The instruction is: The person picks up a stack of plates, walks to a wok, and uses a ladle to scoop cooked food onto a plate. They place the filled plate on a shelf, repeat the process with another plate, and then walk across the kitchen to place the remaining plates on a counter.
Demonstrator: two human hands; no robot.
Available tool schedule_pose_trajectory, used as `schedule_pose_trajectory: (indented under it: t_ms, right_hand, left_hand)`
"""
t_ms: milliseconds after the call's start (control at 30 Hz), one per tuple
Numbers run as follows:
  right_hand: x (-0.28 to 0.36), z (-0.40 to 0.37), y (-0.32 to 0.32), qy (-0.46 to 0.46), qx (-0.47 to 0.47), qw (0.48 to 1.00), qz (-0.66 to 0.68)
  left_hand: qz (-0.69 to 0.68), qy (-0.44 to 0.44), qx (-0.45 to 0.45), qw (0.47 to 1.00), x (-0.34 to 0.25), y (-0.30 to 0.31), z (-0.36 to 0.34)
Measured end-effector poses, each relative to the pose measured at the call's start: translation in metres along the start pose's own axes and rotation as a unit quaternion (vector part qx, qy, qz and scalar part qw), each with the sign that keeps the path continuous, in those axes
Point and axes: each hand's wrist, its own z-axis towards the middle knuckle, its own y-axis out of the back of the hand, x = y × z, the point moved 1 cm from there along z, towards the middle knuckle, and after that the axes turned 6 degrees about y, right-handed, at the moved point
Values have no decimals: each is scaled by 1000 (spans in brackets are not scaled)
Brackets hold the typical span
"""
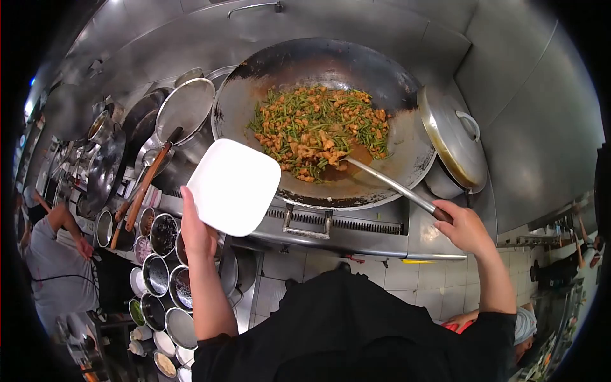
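Note:
A white square plate (234,188) rests in my left hand (198,230), which grips it by the near left edge; its surface is bare. My right hand (463,225) is closed round the dark handle end of a long metal ladle (396,185). The ladle's head lies among the food in a large wok (254,58), where it is partly hidden by meat and sauce. Green bean pieces and browned meat chunks (318,125) fill the middle of the wok, with brown sauce pooled near the ladle.
A metal lid (453,137) leans at the wok's right over a pot (442,182). To the left are a round mesh strainer (186,109), wooden-handled tools (147,179) and several ingredient containers (156,274). A faucet (254,7) projects above. Other people (60,261) stand at both sides.

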Motion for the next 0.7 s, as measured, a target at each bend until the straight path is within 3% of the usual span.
schedule_pose_trajectory:
  t_ms: [200, 300, 400, 600, 700]
  right_hand:
    - [-8, -21, 5, -53, -27, 998, 23]
    - [-7, -27, 11, -64, -37, 997, 37]
    - [-2, -37, 20, -74, -61, 994, 46]
    - [15, -46, 36, -70, -79, 994, 30]
    - [19, -45, 33, -5, -106, 994, 32]
  left_hand:
    - [59, -1, 13, 998, 0, -38, 55]
    - [209, 29, 38, 977, 9, -60, 78]
    - [298, 4, 41, 954, 31, -75, 110]
    - [331, 95, 146, 927, 69, -119, 137]
    - [274, 181, 175, 928, 89, -134, 142]
